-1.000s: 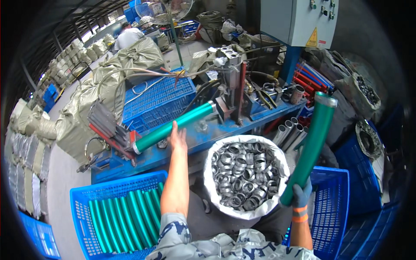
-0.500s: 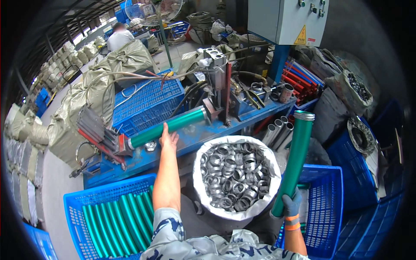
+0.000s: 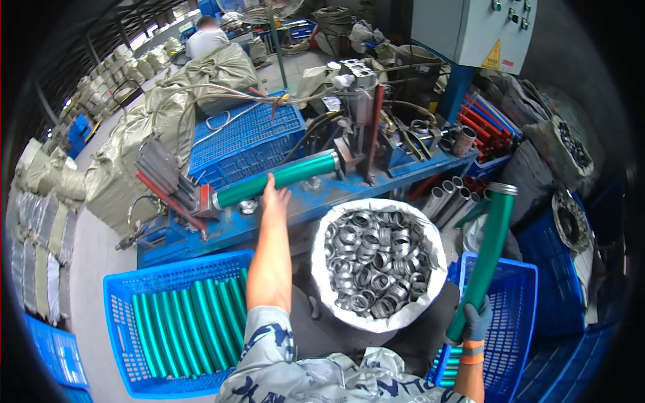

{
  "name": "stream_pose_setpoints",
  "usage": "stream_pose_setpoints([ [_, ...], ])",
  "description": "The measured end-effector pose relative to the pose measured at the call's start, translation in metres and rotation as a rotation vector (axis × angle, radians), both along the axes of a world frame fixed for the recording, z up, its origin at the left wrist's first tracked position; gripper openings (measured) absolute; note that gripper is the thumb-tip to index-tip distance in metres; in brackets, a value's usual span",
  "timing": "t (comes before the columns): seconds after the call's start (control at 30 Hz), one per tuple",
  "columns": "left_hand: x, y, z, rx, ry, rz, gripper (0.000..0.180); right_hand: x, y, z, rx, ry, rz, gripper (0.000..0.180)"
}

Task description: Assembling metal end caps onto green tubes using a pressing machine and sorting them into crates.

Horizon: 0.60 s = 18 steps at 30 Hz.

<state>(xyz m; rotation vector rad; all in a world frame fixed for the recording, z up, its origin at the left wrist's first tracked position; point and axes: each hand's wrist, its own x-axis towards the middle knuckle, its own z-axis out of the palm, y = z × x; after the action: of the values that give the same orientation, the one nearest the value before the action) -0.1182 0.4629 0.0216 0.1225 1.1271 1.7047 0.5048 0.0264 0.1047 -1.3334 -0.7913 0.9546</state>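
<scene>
A green metal tube (image 3: 289,177) lies slantwise in the bench machine, between a red-sided clamp (image 3: 207,201) on the left and a metal block (image 3: 347,156) on the right. My bare left hand (image 3: 274,197) rests against its near side, fingers apart rather than wrapped round it. In a grey glove with an orange cuff, my right hand (image 3: 477,321) grips the lower end of a second green tube (image 3: 492,252). That tube stands tilted, and a silver threaded ring (image 3: 503,189) caps its top. Between my arms sits a white sack (image 3: 320,269) full of loose metal rings (image 3: 376,258).
A blue crate (image 3: 115,336) of green tubes stands at lower left, another blue crate (image 3: 527,322) at lower right. Bare metal pipes (image 3: 451,200) stick out under the blue bench (image 3: 316,205). A control cabinet (image 3: 463,33) rises behind; a person (image 3: 207,40) sits far off.
The whole view has shifted, so the bench and sack appear farther right. My left hand stays by the clamped tube. My right hand still holds its tube, now lower and farther out over the right crate.
</scene>
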Motion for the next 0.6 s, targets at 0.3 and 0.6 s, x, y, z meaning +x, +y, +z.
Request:
stream_pose_setpoints([
  [0.3,0.07,-0.179,0.002,0.028,0.304,-0.256,0.069,0.206,-0.167,-0.157,-0.391,-0.481,-0.519,0.044],
  [0.6,-0.019,-0.31,-0.085,-0.132,0.888,-0.091,0.06,0.241,-0.207,-0.41,-1.147,-0.739,-0.173,0.037],
])
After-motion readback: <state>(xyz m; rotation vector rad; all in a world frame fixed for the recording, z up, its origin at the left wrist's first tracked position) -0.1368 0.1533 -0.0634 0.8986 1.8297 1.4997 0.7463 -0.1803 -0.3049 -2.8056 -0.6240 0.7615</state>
